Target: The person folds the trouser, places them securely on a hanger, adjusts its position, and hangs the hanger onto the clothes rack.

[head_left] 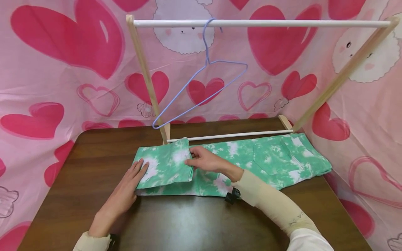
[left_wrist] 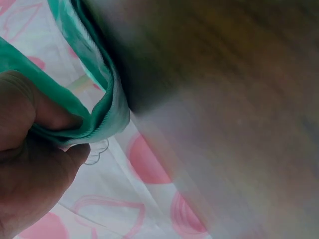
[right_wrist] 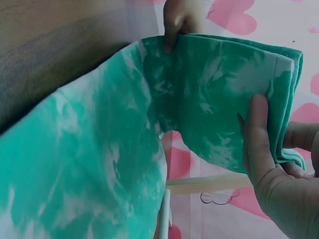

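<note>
A green and white tie-dyed garment [head_left: 270,157] lies lengthwise across the table, its left end doubled back to the right as a flap [head_left: 164,162]. My left hand [head_left: 127,184] is at the fold on the left; in the left wrist view this hand [left_wrist: 32,144] pinches the cloth layers between finger and thumb. My right hand [head_left: 208,160] holds the flap's right edge, slightly raised over the lower layer. Seen from the right wrist, that hand [right_wrist: 279,169] has its thumb on one face of the hemmed edge [right_wrist: 284,94] and fingers behind it.
Behind the garment stands a wooden rack with a white top bar [head_left: 282,23] and a white lower bar [head_left: 238,135]. A blue hanger [head_left: 185,87] hangs from the top bar. Pink heart-patterned cloth surrounds the dark wooden table [head_left: 188,223].
</note>
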The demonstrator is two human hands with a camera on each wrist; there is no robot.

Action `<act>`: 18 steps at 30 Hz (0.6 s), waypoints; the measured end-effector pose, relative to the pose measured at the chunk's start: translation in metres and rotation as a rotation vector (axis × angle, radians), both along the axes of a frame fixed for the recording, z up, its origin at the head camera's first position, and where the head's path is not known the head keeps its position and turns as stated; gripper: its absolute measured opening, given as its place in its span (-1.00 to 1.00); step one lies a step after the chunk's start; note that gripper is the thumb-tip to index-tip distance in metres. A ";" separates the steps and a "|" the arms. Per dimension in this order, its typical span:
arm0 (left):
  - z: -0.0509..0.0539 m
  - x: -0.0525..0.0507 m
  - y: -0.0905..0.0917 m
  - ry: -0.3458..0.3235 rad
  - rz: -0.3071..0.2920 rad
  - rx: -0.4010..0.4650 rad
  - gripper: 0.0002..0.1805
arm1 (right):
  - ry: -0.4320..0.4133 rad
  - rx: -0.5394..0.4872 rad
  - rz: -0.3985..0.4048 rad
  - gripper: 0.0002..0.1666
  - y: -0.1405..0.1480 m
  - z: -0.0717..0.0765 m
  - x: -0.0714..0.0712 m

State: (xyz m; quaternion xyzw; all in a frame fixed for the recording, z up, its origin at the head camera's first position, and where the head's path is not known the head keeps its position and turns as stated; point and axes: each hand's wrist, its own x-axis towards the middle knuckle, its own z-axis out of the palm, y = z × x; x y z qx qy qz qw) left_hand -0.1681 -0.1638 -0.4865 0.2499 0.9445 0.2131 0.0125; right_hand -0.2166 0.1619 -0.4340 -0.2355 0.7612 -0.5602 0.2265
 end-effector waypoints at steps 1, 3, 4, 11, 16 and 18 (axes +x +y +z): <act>0.000 0.000 0.000 -0.001 0.000 -0.004 0.13 | 0.000 0.005 0.002 -0.86 0.001 0.001 0.000; 0.001 0.000 0.000 -0.009 0.003 -0.013 0.11 | -0.010 0.005 0.007 -0.86 0.003 0.002 -0.001; 0.001 0.000 0.000 -0.011 0.005 -0.016 0.10 | -0.015 0.003 0.010 -0.86 0.004 0.003 -0.001; 0.000 0.001 0.002 -0.028 0.009 -0.011 0.06 | 0.004 -0.002 0.028 -0.90 0.010 0.003 -0.004; 0.000 0.001 0.003 -0.030 0.000 0.007 0.03 | 0.018 -0.002 0.040 -0.79 0.013 0.004 -0.005; 0.001 0.000 0.004 -0.029 -0.003 0.011 0.02 | 0.016 -0.004 0.041 -0.78 0.014 0.006 -0.006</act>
